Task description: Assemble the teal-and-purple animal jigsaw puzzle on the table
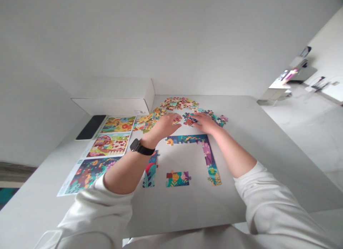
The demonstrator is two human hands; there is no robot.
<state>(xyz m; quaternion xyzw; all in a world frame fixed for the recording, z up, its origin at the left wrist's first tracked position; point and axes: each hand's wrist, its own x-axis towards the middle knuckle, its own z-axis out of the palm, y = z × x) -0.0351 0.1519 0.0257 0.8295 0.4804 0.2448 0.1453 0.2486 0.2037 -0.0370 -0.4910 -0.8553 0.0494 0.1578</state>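
- Left hand [167, 124] is seen palm-down and loosely curled over the table, fingertips turned toward the other hand; whether anything is pinched under them cannot be told.
- Right hand [204, 122] is laid flat and narrow, its fingertips touching a reddish puzzle piece [188, 121]; whether that piece is gripped or only pressed cannot be told.
- The reddish puzzle piece, flat card with knobbed edges, is found between the two hands, just beside the left fingertips.
- A black watch [140, 147] with a matte band is worn on the left wrist, and loose off-white sleeves are pushed up both forearms.
- Just below the hands, toward the body, a joined border strip [187, 139] in blue and purple is laid; a second strip [211, 163] runs down from it under the right forearm.
- Beyond the hands, a loose pile of pieces [178, 103] in pale, mixed colours is heaped.
- Left of the left hand, a glossy reference sheet [107, 145] with three printed pictures is spread flat.
- Farther out on that side, a plain white box [118, 95], rectangular and smooth, is set.
- Everything is borne by a smooth white table [262, 145].
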